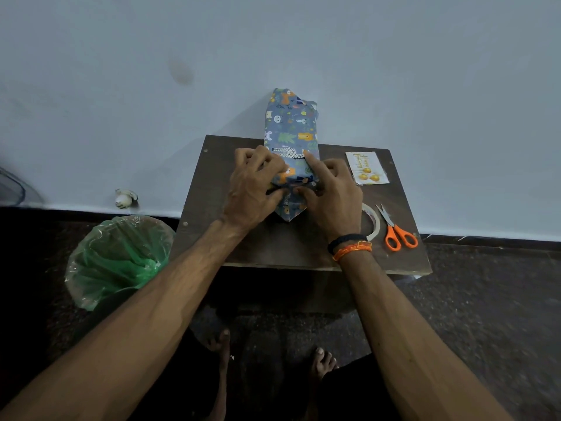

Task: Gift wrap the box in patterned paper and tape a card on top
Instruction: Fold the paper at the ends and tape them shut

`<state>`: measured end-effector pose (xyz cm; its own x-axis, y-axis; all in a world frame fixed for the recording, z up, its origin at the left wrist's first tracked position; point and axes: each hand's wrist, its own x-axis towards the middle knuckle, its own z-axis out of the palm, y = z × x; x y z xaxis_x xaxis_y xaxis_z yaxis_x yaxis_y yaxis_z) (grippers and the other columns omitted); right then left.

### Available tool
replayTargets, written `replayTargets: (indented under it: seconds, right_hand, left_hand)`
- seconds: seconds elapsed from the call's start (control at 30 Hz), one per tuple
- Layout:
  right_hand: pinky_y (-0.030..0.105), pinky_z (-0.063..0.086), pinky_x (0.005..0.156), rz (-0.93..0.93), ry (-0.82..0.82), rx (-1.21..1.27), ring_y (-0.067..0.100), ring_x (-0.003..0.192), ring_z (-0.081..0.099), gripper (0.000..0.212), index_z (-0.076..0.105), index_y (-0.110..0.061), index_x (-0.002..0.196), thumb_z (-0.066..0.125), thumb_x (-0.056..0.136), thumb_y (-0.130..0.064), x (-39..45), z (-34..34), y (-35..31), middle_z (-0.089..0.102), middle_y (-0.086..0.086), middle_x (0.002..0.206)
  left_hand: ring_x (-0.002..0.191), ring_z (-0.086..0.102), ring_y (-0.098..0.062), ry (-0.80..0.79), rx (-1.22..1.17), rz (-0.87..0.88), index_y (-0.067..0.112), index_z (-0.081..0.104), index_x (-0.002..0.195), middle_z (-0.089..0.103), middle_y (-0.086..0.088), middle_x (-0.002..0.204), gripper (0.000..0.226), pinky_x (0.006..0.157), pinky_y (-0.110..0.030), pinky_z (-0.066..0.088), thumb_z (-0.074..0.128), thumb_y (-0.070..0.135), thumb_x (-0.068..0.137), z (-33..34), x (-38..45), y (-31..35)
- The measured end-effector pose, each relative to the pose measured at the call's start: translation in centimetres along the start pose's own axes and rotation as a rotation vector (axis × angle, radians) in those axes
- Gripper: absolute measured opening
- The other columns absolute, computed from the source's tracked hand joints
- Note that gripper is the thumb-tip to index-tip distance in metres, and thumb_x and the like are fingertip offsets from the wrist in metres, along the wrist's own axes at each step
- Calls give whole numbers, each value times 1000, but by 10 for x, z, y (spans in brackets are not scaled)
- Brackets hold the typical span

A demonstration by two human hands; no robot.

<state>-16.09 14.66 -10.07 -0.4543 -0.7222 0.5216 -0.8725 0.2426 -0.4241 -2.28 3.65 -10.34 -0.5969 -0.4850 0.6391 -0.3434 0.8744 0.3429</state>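
The box (291,138) lies lengthwise on the counter (258,247), already sheathed in the animal-print paper (299,123), its far end poking past the counter's back edge toward the wall. You are working on the near end, so the step in hand looks like closing that end: the side flaps are pushed in and a pointed flap (288,212) sticks out toward you, flat on the counter.

Your left hand (253,189) sits on the left side of the box, fingers (267,165) curled over the paper and pinching the fold at the corner. Your right hand (329,194) mirrors it on the right side, forefinger stretched along the top edge and thumb pinching the fold, the remaining fingers curled.

Next, I would judge, the pointed flap must be folded up against the end and held with one hand while the other fetches tape. That needs a crisp crease first, or the paper will spring open when you let go.

The tape roll (372,221) lies right of the box, partly hidden behind your right wrist. The scissors (397,232) lie just right of the roll. The card (367,168) waits right of the box, farther back. The far end of the box looks loosely gathered and not yet neatly closed. A bin (118,259) with a green liner stands on the floor left of the box.
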Motion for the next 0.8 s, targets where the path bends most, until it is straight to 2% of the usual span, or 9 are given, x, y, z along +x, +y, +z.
replayTargets:
  seconds: [0.1, 0.2, 0.4, 0.43, 0.5, 0.57, 0.63, 0.73, 0.8]
  right_hand:
    - [42, 60, 63, 19, 33, 2, 27, 87, 67, 66, 61, -18, 140, 84, 79, -23, -3, 3, -4, 61, 13, 119]
    - [43, 61, 65, 37, 37, 24, 27, 91, 67, 69, 59, -19, 141, 85, 78, -23, -5, 4, -5, 60, 13, 120]
    - [40, 58, 77, 136, -109, 150, 23, 91, 67, 72, 51, -25, 146, 79, 80, -20, -1, -17, -6, 64, 6, 118]
    - [41, 58, 78, 165, -115, 145, 23, 90, 67, 64, 56, -26, 141, 76, 81, -17, -1, -23, -3, 66, 4, 113]
    - [44, 57, 82, 264, -108, 55, 26, 91, 68, 33, 71, -24, 116, 68, 84, -14, -3, -39, 5, 73, 3, 101]
    - [42, 56, 83, 423, -114, -11, 27, 91, 69, 15, 76, -22, 92, 65, 86, -14, -8, -56, 13, 75, 2, 92]
    - [38, 55, 82, 563, -101, -56, 27, 87, 67, 10, 76, -18, 84, 67, 85, -14, -17, -74, 22, 75, 4, 88]
    - [29, 47, 75, 691, -81, -116, 24, 76, 59, 6, 76, -10, 85, 73, 86, -16, -29, -91, 38, 73, 10, 84]
    - [31, 52, 76, 778, -152, -119, 25, 76, 64, 25, 75, -4, 85, 80, 84, -28, -36, -93, 46, 73, 13, 82]
  left_hand:
    - [101, 44, -30, 6, -12, -21, 9, 64, 105, 58, -7, 108, 40, 74, -25, 34, 83, 19, 71, 0, 2, 2]
    - [100, 45, -31, 11, -50, -59, 9, 64, 104, 57, -8, 107, 40, 71, -30, 40, 83, 17, 69, -2, 3, 6]
    - [104, 43, -25, 1, -150, -166, 13, 62, 105, 50, -7, 111, 44, 75, -40, 50, 79, 15, 64, -1, 6, 8]
    - [105, 43, -25, -1, -156, -177, 14, 61, 105, 49, -7, 112, 45, 77, -41, 50, 79, 16, 64, 0, 6, 8]
    - [104, 43, -24, -9, -150, -184, 16, 59, 105, 48, -5, 115, 48, 79, -42, 48, 79, 19, 61, 0, 7, 8]
    - [102, 41, -23, -23, -116, -181, 17, 58, 104, 49, -4, 115, 52, 81, -44, 46, 80, 22, 57, 0, 9, 9]
    - [100, 41, -23, -32, -86, -180, 18, 58, 104, 50, -4, 114, 54, 81, -46, 44, 78, 23, 54, -2, 10, 11]
    - [100, 40, -24, -36, -50, -173, 18, 57, 103, 50, -3, 114, 55, 80, -47, 44, 79, 21, 53, -4, 11, 13]
    - [100, 41, -25, -43, -25, -162, 18, 57, 104, 50, -4, 114, 57, 80, -46, 43, 80, 18, 52, -5, 11, 15]
